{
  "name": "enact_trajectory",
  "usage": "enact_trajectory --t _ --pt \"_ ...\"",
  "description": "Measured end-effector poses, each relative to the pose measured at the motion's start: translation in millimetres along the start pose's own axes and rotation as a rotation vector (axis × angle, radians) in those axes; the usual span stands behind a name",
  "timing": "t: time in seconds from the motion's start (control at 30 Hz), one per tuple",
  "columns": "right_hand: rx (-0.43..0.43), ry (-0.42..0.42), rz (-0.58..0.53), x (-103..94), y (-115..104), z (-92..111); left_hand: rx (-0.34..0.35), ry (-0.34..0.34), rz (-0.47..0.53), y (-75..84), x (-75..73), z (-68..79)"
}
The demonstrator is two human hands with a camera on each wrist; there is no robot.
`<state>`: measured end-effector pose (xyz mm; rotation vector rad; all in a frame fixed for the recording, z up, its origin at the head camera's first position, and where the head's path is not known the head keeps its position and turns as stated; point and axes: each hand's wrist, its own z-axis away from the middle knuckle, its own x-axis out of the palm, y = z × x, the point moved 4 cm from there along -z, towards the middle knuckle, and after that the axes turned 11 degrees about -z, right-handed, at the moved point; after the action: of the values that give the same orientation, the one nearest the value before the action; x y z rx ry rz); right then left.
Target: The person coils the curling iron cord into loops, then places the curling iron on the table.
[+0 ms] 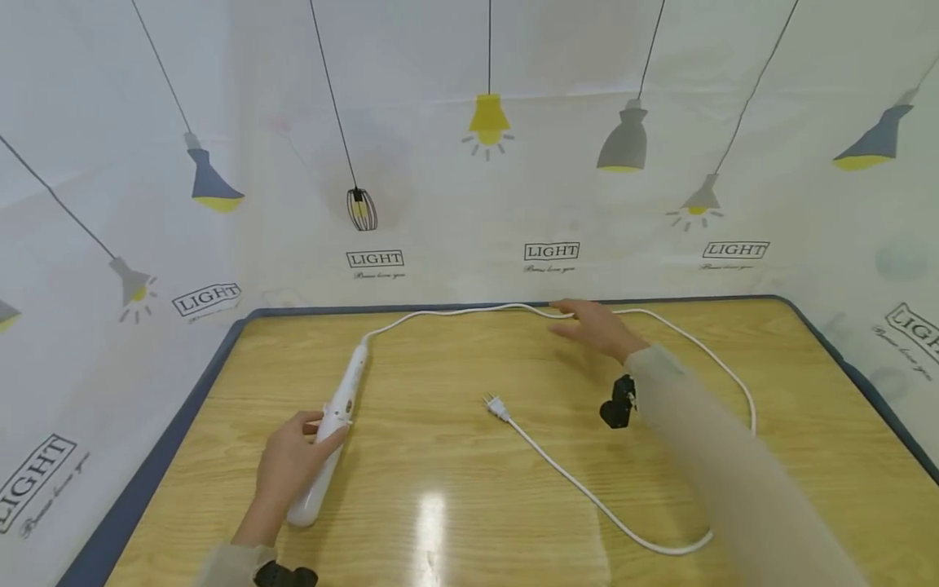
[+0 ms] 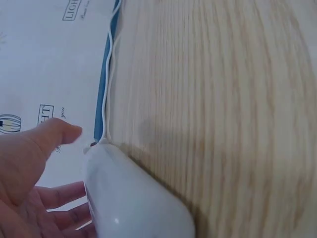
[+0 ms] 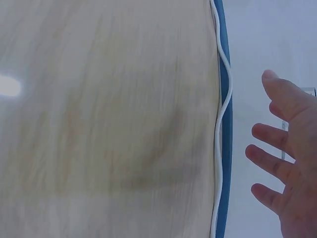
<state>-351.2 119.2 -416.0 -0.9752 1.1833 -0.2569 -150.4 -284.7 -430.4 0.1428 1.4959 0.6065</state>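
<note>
A long white corded wand (image 1: 337, 420), resembling a hair-styling iron, lies slanted on the left of the table. Over its middle is my left hand (image 1: 297, 456). In the left wrist view the thumb (image 2: 64, 131) shows apart from the wand's white body (image 2: 133, 198), while the other fingers (image 2: 64, 196) rest along its far side, partly hidden by it. My right hand (image 1: 597, 326) reaches to the back edge with fingers loosely spread, overlapping the white cord (image 1: 469, 310). In the right wrist view, straight fingers (image 3: 270, 163) stand beside the cord (image 3: 218, 144), holding nothing.
From the back edge the cord loops round the right side, passes under the right forearm (image 1: 719, 456), and ends at a two-pin plug (image 1: 497, 407) mid-table. A blue border (image 1: 844, 367) edges the wooden table (image 1: 440, 391); a lamp-printed sheet (image 1: 440, 163) rises behind.
</note>
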Motion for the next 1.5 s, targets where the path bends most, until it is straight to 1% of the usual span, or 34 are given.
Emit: enact_trajectory --t 0.13,0.23,0.43,0.6,0.7,0.87,1.07,1.2,1.33,1.43,1.5 --pt "-0.047 -0.037 -0.016 16.0 -22 -29 -0.009 0.025 -0.042 -2.6 0.5 6.3" --pt "-0.064 -0.045 0.01 29.3 -31 -49 -0.013 0.044 -0.056 -3.6 1.4 9.5" --pt "-0.043 -0.042 0.003 58.3 -38 -85 -0.034 0.078 -0.035 -9.3 3.3 14.0" --pt "-0.046 -0.016 0.037 78.1 -36 -108 -0.02 0.101 -0.016 -9.4 3.4 15.0" --pt "-0.04 0.009 0.088 84.8 -35 -115 -0.015 0.108 -0.018 -8.1 3.2 15.0" --pt "-0.001 0.061 0.168 91.5 -35 -117 -0.018 0.124 -0.03 -8.6 3.5 14.5" --pt "-0.001 0.144 0.284 100.2 -35 -124 -0.016 0.143 -0.033 -12.4 2.6 16.7" --pt "0.017 0.188 0.276 102.4 -33 -125 -0.015 0.151 -0.032 -12.6 2.6 18.2" --pt "0.029 0.203 0.241 103.7 -31 -126 -0.021 0.155 -0.031 -12.4 3.3 17.7" --pt "0.019 0.2 0.251 104.9 -32 -126 -0.02 0.163 -0.035 -11.8 3.5 17.0" --pt "0.009 0.202 0.278 104.8 -34 -127 -0.017 0.168 -0.04 -11.7 3.7 16.1"
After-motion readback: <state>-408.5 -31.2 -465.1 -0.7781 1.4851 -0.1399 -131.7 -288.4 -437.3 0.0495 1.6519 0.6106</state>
